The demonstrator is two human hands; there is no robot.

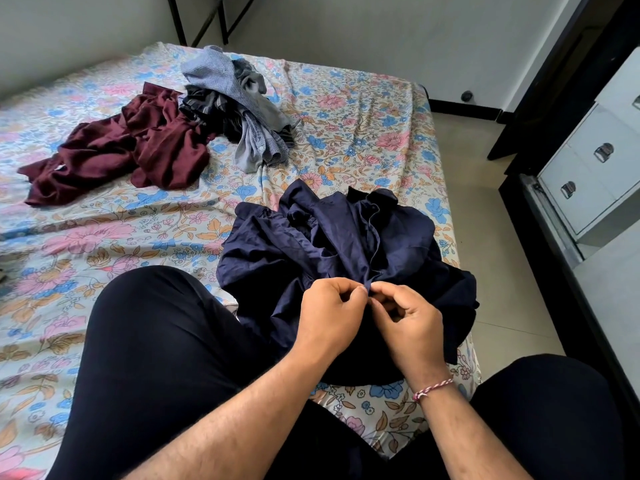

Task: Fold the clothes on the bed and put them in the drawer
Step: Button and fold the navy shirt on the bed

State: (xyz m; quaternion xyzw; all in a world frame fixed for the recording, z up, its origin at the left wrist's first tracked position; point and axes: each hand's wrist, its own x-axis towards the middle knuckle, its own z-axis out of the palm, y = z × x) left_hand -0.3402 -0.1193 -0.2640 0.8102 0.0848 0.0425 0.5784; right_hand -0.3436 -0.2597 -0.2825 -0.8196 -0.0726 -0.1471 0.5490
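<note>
The fingers (360, 292) of the left hand (329, 315) and those of the right hand (408, 318) are curled and meet tip to tip, pinching one front edge of a navy blue shirt (332, 237). A pink-and-white thread bracelet (433, 389) circles the right wrist. The shirt lies crumpled on the bed (363, 133), between the person's knees in dark trousers (156, 341), its near part draped off the bed's edge. Beyond the shirt, a maroon garment (138, 150) lies rumpled on the floral sheet, and just beside it a heap of grey and dark patterned clothes (235, 105). Right of the shirt, past the bed's edge, stands a white drawer unit (588, 174) with metal handles.
</note>
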